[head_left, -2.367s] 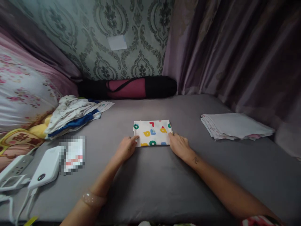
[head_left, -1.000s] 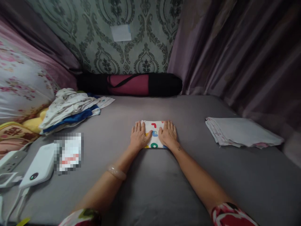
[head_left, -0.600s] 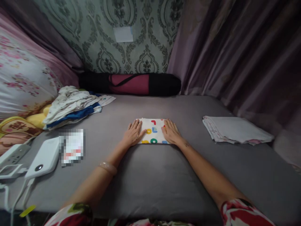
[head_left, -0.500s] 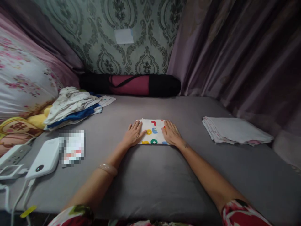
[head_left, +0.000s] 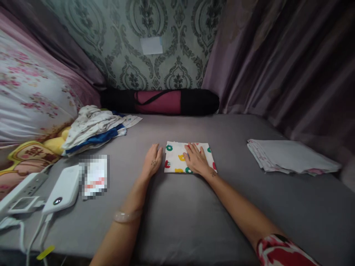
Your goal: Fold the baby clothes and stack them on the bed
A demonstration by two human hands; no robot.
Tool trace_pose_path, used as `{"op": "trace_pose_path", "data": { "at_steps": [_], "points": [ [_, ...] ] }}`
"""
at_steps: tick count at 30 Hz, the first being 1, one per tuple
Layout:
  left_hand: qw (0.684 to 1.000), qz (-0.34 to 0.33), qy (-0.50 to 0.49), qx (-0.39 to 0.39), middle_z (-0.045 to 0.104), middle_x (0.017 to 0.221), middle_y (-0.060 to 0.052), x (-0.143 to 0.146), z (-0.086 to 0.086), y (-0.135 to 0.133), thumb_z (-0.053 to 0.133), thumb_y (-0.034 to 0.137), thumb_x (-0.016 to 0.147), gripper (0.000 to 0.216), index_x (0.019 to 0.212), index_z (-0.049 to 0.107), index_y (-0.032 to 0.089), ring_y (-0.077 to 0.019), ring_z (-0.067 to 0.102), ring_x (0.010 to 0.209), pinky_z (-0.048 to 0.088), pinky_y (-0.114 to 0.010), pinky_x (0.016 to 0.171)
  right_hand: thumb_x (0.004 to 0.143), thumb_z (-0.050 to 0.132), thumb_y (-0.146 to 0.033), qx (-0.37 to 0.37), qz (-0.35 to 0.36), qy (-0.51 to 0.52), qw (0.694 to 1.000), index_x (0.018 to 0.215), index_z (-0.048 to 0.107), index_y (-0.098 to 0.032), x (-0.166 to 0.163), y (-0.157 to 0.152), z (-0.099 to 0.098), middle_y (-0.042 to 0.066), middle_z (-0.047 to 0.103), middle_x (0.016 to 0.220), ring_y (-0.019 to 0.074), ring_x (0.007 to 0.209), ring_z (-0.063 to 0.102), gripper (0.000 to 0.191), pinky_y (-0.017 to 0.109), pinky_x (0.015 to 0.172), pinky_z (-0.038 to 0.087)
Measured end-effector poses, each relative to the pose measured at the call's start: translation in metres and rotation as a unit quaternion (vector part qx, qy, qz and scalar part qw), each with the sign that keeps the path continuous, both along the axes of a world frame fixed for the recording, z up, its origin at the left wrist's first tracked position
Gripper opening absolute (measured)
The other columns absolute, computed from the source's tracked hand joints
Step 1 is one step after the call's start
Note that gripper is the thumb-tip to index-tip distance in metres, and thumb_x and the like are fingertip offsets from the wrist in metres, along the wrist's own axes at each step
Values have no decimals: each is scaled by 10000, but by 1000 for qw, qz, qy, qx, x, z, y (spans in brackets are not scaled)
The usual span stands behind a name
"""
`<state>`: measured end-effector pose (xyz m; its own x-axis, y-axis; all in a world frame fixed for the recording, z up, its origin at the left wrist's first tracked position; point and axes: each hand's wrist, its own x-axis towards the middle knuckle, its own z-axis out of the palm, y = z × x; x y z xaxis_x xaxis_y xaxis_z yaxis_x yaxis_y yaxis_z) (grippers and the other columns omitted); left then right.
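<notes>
A folded white cloth printed with red, yellow and green shapes lies flat on the grey bed sheet in front of me. On the right half of its top, my right hand rests palm down with the fingers spread. Just off the cloth's left edge, my left hand is on the sheet, turned partly on its side. Its fingers reach forward, and nothing shows in it.
To the right lies a stack of folded pale cloths. At the left are crumpled clothes, a blurred white packet, a power bank and a power strip with cables. A long black and maroon bag lies along the wall.
My left hand has come off the cloth to its left side. My right hand has slid inward on top of it. More of the print shows. The view has shifted slightly left.
</notes>
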<state>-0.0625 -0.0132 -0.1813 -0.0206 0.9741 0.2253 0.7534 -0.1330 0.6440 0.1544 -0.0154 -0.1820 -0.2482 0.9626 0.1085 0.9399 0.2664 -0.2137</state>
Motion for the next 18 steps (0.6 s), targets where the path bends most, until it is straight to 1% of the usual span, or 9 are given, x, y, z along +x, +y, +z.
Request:
{"op": "trace_pose_path", "data": {
  "at_steps": [2,4,8,10,12,14,18],
  "points": [
    [999,27,-24,5,546,1329,-160,-5,0,1,311,381,955,454,1264,509,113,-241,473,1274,342,-418,1094,978,244,-410,2,-7,-4,1000,1454,353,-144,0,1,-5,103,287,1538,254,1418,213,556,481,1147,60],
    [998,50,-44,7,583,1278,-157,-9,0,3,321,373,954,430,1224,536,118,-240,514,1224,371,-413,1067,975,248,-407,-1,-8,-11,1000,1456,349,-148,3,2,-6,95,276,1543,253,1420,207,556,482,1148,59],
    [996,58,-69,1,624,1197,-155,-13,-1,5,321,368,955,411,1158,575,117,-242,548,1169,408,-397,1022,972,248,-401,-35,-10,-30,999,1451,356,-138,-1,5,3,109,275,1541,268,1418,214,557,511,1140,90],
    [996,58,-74,1,631,1176,-153,-14,-2,6,318,369,957,411,1151,578,116,-242,555,1153,414,-394,1011,973,247,-389,-22,-9,-36,999,1439,375,-117,-11,5,7,133,287,1532,280,1417,214,555,524,1137,74],
    [995,58,-75,4,634,1169,-150,-14,-3,6,325,364,957,403,1150,578,117,-241,561,1140,418,-394,1004,976,242,-387,11,0,-35,999,1436,379,-110,-24,6,8,141,282,1534,278,1422,197,554,516,1141,48],
    [996,55,-74,7,638,1159,-145,-14,-4,6,331,358,957,392,1146,581,122,-238,569,1125,424,-389,996,980,235,-392,27,11,-28,999,1444,370,-122,-35,6,5,129,283,1535,268,1424,192,553,497,1144,54],
    [996,57,-73,6,638,1161,-147,-13,-5,6,334,350,959,387,1147,581,119,-234,574,1115,431,-378,984,980,236,-407,17,3,-18,1000,1454,356,-151,-43,6,-6,108,308,1528,262,1418,207,552,484,1140,82]
  ]
}}
